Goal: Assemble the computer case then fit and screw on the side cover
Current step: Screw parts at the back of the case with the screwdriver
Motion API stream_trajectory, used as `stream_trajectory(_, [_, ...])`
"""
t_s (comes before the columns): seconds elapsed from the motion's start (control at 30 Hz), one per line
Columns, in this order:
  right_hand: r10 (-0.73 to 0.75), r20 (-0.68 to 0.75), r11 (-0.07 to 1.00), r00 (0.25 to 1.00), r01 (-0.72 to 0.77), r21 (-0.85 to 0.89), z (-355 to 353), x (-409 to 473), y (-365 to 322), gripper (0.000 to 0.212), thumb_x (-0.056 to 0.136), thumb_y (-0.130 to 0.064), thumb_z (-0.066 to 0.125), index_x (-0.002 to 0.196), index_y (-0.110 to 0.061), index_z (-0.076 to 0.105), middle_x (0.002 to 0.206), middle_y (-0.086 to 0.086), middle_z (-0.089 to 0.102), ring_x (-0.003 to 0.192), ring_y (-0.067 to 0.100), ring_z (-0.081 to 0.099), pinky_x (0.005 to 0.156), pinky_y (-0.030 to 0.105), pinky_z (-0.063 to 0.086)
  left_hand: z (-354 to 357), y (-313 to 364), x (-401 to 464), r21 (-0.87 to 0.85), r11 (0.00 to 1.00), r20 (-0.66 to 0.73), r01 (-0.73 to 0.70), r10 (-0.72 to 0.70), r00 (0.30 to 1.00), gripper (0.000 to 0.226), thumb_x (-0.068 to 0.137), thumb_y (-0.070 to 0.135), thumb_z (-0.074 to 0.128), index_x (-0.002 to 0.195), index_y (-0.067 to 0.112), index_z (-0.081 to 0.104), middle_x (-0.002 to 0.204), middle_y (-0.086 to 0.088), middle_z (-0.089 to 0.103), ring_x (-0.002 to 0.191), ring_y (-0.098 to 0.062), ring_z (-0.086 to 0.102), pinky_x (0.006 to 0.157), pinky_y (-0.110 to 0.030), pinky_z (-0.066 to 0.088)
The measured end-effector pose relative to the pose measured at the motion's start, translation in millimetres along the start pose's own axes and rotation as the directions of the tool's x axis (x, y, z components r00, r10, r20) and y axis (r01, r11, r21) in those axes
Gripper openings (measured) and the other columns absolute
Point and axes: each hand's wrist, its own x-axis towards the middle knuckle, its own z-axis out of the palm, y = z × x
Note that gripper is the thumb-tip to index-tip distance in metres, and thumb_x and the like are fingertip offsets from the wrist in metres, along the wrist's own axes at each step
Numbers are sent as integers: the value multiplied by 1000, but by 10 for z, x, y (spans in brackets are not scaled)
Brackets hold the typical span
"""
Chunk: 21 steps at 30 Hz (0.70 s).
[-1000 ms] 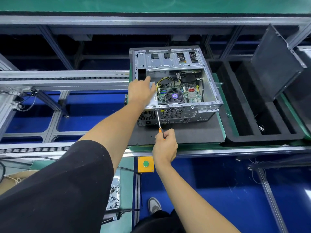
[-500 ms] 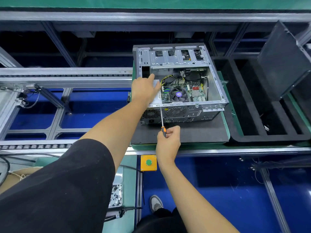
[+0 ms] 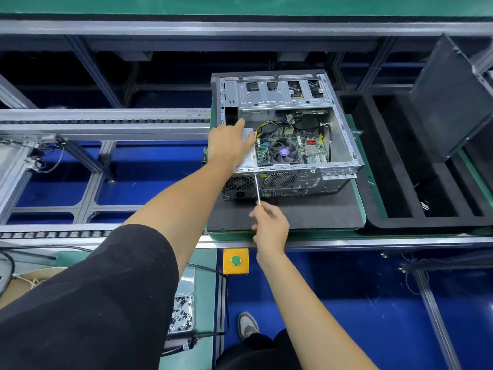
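An open grey computer case lies on a black foam pad, its motherboard and fan showing. My left hand presses flat on the silver power supply at the case's near left corner. My right hand grips a screwdriver with an orange handle. Its tip touches the rear panel's upper edge, above the vent grilles. A dark side cover leans upright in a foam tray at the right.
A black foam tray with slots sits right of the pad. Conveyor rails run to the left. A yellow box with a green button hangs below the bench edge. A container of small screws lies near my left elbow.
The view has shifted slightly, so the case sits further right in the frame. Both hands keep their hold; the screwdriver stays on the rear panel.
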Motion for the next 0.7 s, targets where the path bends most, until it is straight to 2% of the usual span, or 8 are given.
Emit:
stream_trajectory(0.1, [-238,-59,949,969,220,-226,7,-25,61,25,82,-4,65,92,-19,48,83,8,66,65,27,63,54,36,49,3,1,4,2,1000,3,4,-4,1000,32,97,50,30,91,20,40,51,-1,43,50,-17,31,48,-33,14])
stream_trajectory(0.2, [-296,-35,931,955,280,-236,-23,-2,64,25,89,0,61,79,-13,42,74,11,67,54,24,66,45,26,44,12,-7,15,-12,1000,1,4,-4,1000,32,97,50,31,92,20,41,53,-2,44,52,-20,34,50,-34,18])
stream_trajectory(0.27, [-26,63,999,998,25,25,-31,30,0,21,92,1,59,81,-12,46,70,9,63,50,18,65,40,21,38,19,-13,18,-20,1000,-3,-3,3,1000,33,97,51,31,93,20,42,53,-1,45,55,-24,41,53,-35,23])
stream_trajectory(0.33, [280,242,871,929,-352,342,-40,32,-79,12,95,-3,57,87,-11,53,66,6,60,51,13,65,37,17,36,26,-14,16,-29,999,-10,-14,13,1000,34,97,51,31,93,19,43,53,-1,45,59,-26,45,55,-35,26])
stream_trajectory(0.37, [347,295,805,890,-444,394,-49,37,-104,8,96,-6,57,89,-10,56,64,5,61,52,13,66,36,17,37,29,-15,17,-29,999,-11,-16,16,1000,34,97,51,31,93,19,42,53,-1,46,59,-27,46,55,-35,27])
stream_trajectory(0.43, [376,318,805,870,-477,353,-54,39,-128,9,97,-10,55,88,-9,57,60,2,61,50,12,66,34,16,37,32,-14,19,-20,1000,-8,-13,12,1000,34,97,51,31,94,19,43,54,-2,47,59,-27,47,54,-35,27])
stream_trajectory(0.57, [244,159,956,957,-265,125,-30,52,-86,7,91,-12,56,85,-13,59,66,1,66,43,9,51,35,19,29,36,-15,22,-17,1000,-2,-12,12,1000,37,98,52,32,94,18,45,54,-3,49,55,-25,45,51,-34,29])
stream_trajectory(0.7, [-170,3,968,985,168,-184,-36,21,49,20,84,-10,65,94,-17,49,84,5,66,53,17,55,46,27,42,33,-20,25,-24,1000,9,-3,3,1000,38,97,53,31,94,19,46,55,-3,52,56,-26,49,52,-33,36])
